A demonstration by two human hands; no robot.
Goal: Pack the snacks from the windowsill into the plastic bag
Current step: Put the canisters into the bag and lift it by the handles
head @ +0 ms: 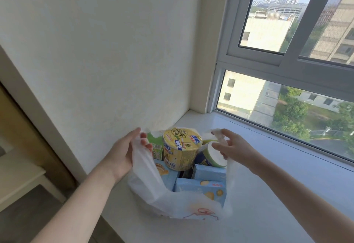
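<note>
Head view, and on the left the left hand (pixel 124 152) curls its fingers round the left handle (pixel 138 154) of the bag (pixel 172 202), drawing it outward so the mouth gapes. The bag sits on the windowsill (pixel 268 195), close against the left wall (pixel 95 51), and it's stuffed. There's a green pack (pixel 155 147) at far left and a yellow cup (pixel 181 149) upright on top. Blue boxes (pixel 201 187) stand on edge at the near side, and a white-lidded tub (pixel 210 154) lies tipped at right. The right hand (pixel 233 147) pinches the right handle (pixel 217 132) between thumb and fingertips, its other fingers spread. Every snack in sight is inside. With the handles held apart, gathering them looks like the next move.
</note>
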